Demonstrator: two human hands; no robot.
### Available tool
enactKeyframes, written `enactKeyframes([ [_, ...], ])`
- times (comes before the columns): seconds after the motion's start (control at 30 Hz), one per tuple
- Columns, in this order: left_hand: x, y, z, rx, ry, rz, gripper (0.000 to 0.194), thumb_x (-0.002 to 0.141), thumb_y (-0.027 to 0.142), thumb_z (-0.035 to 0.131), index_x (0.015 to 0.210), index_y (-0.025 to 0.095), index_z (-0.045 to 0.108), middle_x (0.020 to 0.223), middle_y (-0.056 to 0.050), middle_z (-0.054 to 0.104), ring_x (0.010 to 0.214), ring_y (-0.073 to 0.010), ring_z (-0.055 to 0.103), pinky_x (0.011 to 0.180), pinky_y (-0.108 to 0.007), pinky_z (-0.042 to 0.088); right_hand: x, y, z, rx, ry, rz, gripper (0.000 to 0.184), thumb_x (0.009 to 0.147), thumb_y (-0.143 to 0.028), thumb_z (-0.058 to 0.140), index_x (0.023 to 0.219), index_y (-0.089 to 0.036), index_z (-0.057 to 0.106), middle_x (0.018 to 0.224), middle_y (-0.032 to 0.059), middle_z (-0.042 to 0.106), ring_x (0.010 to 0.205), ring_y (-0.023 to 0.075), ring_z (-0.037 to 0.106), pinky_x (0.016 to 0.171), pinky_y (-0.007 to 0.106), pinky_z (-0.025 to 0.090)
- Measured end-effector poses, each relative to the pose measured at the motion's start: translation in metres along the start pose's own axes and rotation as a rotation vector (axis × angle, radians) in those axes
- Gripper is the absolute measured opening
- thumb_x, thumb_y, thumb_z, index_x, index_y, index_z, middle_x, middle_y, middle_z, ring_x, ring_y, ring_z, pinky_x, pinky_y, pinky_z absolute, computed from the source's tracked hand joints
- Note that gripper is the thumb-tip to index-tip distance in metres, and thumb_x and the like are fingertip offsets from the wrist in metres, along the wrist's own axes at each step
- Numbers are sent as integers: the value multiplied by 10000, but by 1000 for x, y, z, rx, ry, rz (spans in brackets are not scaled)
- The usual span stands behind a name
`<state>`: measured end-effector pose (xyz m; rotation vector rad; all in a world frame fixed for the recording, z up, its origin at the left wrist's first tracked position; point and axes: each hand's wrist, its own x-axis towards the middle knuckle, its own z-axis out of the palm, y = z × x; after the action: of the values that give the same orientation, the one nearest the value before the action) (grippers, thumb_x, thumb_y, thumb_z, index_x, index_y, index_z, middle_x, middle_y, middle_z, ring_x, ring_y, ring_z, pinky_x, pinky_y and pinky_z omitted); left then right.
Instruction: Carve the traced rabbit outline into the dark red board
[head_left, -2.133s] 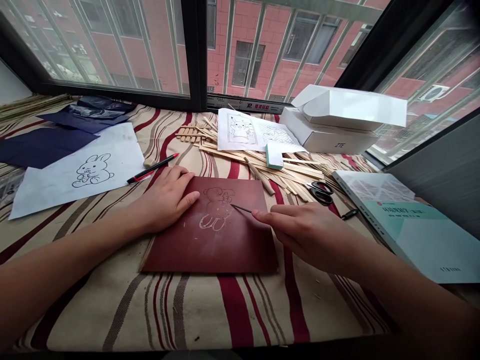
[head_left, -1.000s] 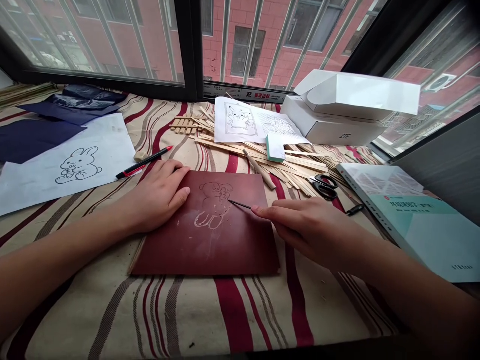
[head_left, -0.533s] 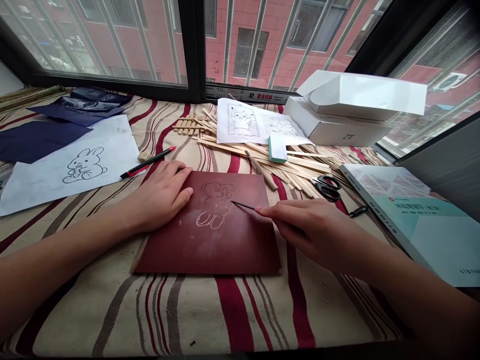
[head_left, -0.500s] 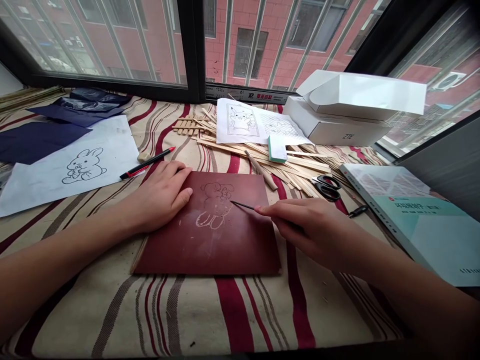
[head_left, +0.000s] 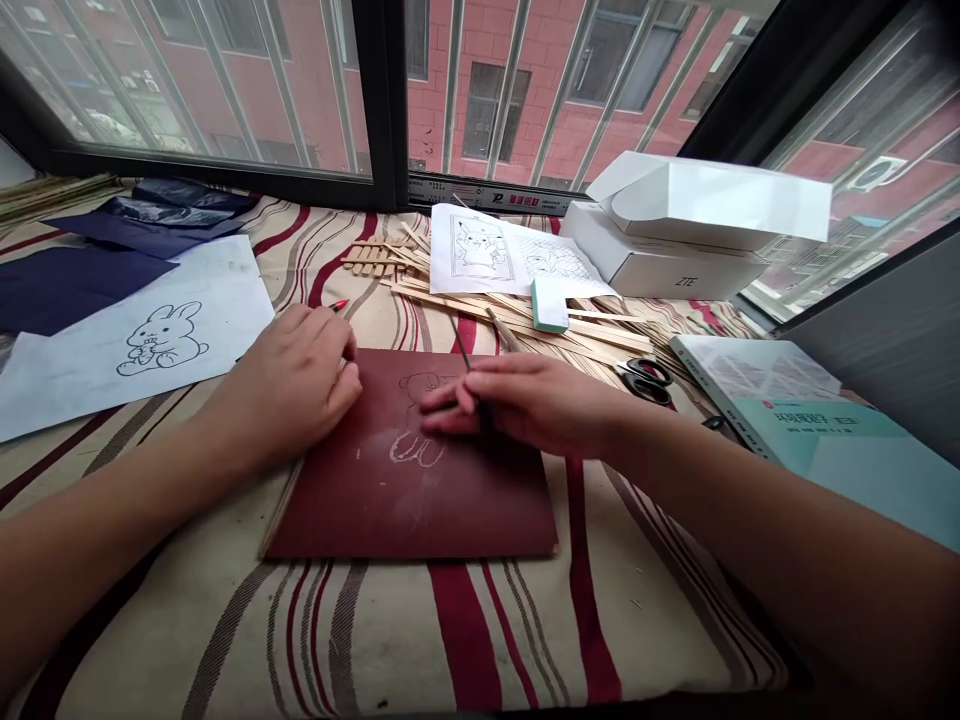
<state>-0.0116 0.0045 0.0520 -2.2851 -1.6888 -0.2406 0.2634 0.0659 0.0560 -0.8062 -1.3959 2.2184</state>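
A dark red board [head_left: 405, 510] lies flat, with a rabbit outline scratched and drawn into it. My left hand [head_left: 296, 365] rests over its upper left edge, fingers curled and thumb on the surface. In my right hand [head_left: 517, 400] is a thin dark pointed carving tool [head_left: 460, 345], its tip turned up and away from the board. The other fingers of that hand reach low over the drawing and hide part of it. A pen [head_left: 340, 305] shows its red end behind my left hand. The rabbit picture on paper [head_left: 165, 340] lies to the left.
Beyond the board lie thin wooden strips [head_left: 480, 302], a wooden-handled tool [head_left: 504, 330], printed sheets [head_left: 476, 250] and a green-and-white block [head_left: 550, 308]. Scissors [head_left: 645, 380] and a book [head_left: 810, 420] are at right. White boxes [head_left: 675, 260] stand by the window. Dark blue sheets [head_left: 75, 280] lie left.
My right hand has moved left over the drawing, and the tool has swung from pointing down at the board to pointing up. My left hand has shifted slightly left, fingers more curled.
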Motion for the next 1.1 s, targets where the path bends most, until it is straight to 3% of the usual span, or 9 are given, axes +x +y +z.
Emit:
enactKeyframes([
  [0.07,0,-4,6,1,-3,-19,336,1027,279,298,993,187,620,965,-132,625,983,-330,591,989,-542,554,19,-2,-2,45,285,-195,322,978,-145,721,669,-144,628,1063,154,793,991,167,786,1056,331,643],
  [0.13,1,-6,11,-8,-12,-7,290,992,296,338,929,217,609,912,-121,612,937,-336,592,951,-542,550,25,-3,-3,59,364,-299,351,1033,-191,653,688,-177,585,1078,98,789,1033,129,757,1034,275,628],
  [0.23,0,-4,15,-31,-9,30,280,987,320,347,900,235,600,899,-117,613,926,-346,599,937,-538,537,16,-3,-2,-103,36,-167,340,1018,-301,696,714,-154,650,1243,163,794,1114,234,772,956,377,667],
  [0.4,-5,-7,20,-94,96,86,256,1019,346,355,930,249,575,934,-91,619,922,-324,581,919,-502,502,-4,-10,-10,-386,458,-435,303,1062,-269,587,776,-175,626,992,78,786,733,90,688,634,197,545],
  [0.53,-9,-9,22,-157,81,81,280,1047,382,350,994,243,586,1002,-81,638,955,-307,587,939,-490,498,-16,-18,-21,-611,276,-267,120,1013,-225,633,1127,-188,648,627,-48,638,448,69,427,418,198,302],
  [0.6,-11,-9,24,-176,68,65,323,1065,414,330,1041,235,598,1077,-92,648,997,-306,603,962,-491,507,-20,-20,-25,-553,297,-272,306,905,-128,703,1183,-217,613,654,-80,606,478,60,397,428,187,273],
  [0.73,-11,-10,25,-197,58,32,392,1073,480,321,1124,230,618,1218,-116,648,1133,-323,626,1027,-497,522,-25,-23,-32,-305,234,-360,208,781,-119,806,961,-176,718,817,-17,644,599,53,494,499,201,379],
  [0.9,-10,-9,25,-207,13,20,445,1070,505,294,1157,217,623,1254,-134,647,1147,-327,627,1070,-520,527,-32,-27,-38,-204,-18,-405,704,666,-20,881,1318,-277,820,1193,33,751,948,129,667,832,261,603],
  [1.1,-8,-5,22,-219,0,-8,450,1053,513,296,1144,215,622,1270,-146,649,1178,-339,622,1099,-544,524,-23,-14,-31,-322,87,-504,501,826,-92,886,1299,-246,818,1084,22,747,980,126,681,847,265,592],
])
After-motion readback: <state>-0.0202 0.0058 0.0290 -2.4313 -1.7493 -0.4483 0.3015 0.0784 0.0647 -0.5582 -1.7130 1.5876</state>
